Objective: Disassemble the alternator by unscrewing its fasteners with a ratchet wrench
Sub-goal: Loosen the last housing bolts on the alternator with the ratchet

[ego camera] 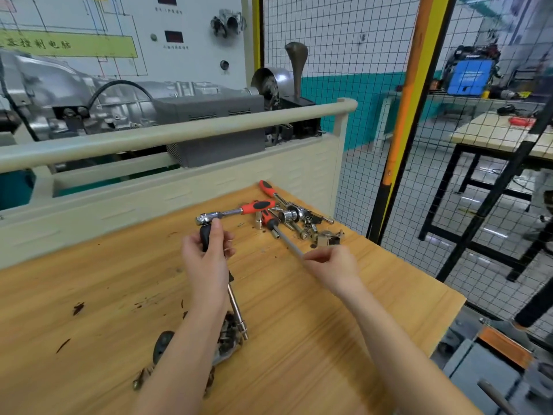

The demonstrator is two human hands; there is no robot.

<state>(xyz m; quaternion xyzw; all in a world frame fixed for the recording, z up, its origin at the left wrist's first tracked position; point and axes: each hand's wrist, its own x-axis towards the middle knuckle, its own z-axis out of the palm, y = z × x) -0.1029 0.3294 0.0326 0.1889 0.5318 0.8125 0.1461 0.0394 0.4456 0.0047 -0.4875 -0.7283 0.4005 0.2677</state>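
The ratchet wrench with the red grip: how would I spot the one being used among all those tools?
Start at the wooden workbench and find the tool pile near its far right corner. The ratchet wrench lies at the pile's left edge, chrome head pointing left. Unlike its neighbours, its head sits atop a black piece gripped by the left hand.

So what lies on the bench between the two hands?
Head view: only bare wooden benchtop between the left hand and right hand, apart from small dark specks.

Two hands (206,259) (332,265); three red-handled tools (257,206) (267,187) (267,218); one alternator (227,336) (mostly hidden); loose sockets uncountable.
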